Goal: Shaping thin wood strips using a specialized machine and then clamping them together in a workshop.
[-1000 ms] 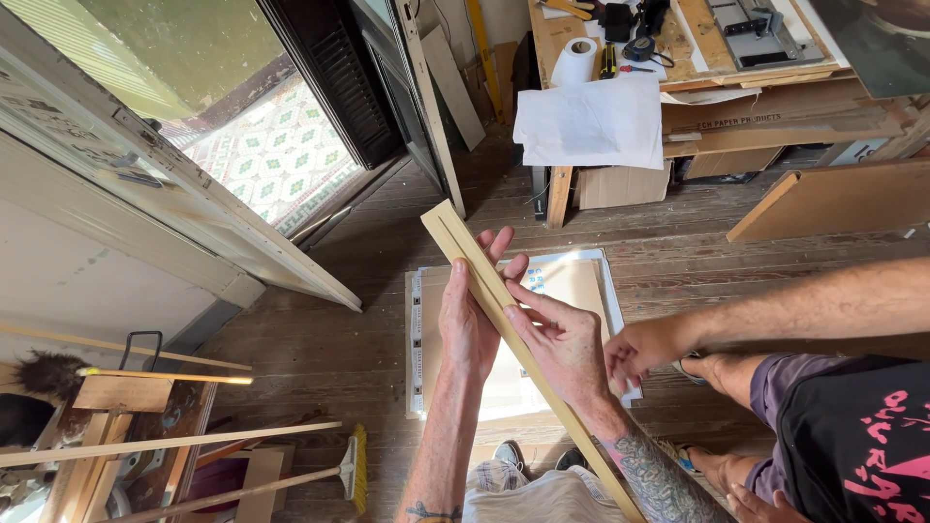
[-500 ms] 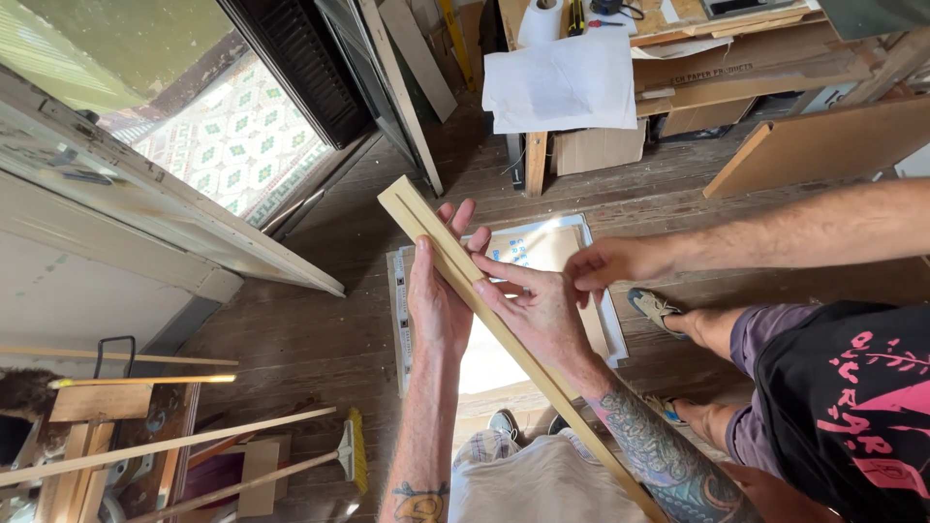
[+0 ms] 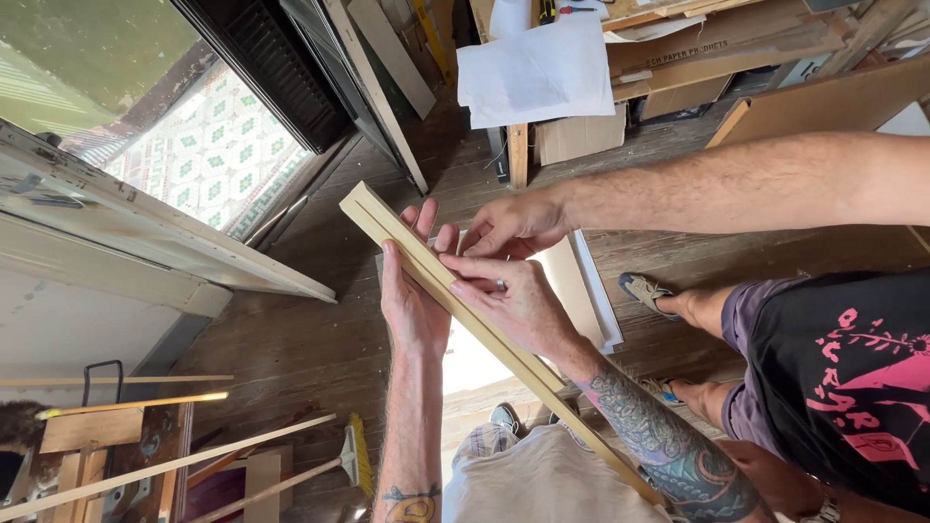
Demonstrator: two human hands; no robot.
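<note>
A long pale wooden strip [image 3: 484,334] is slanting across the middle, above the white frame [image 3: 591,291] lying on the floor. The left hand [image 3: 412,300] is gripping the strip from behind; the right hand [image 3: 518,305] is pinching its front edge. A co-worker's hand [image 3: 513,225] is touching the strip just above them.

A long pale wood strip [image 3: 484,334] slants across the middle. The left hand [image 3: 412,291] holds it from behind, fingers wrapped around the edge. The right hand [image 3: 518,305], on a tattooed arm, rests on its front. Another person's hand [image 3: 513,225] reaches in from the right and touches the strip near the top. Below lies a white frame [image 3: 591,291] on the dark wood floor [image 3: 291,339]. A broom [image 3: 354,455] lies at the lower left
</note>
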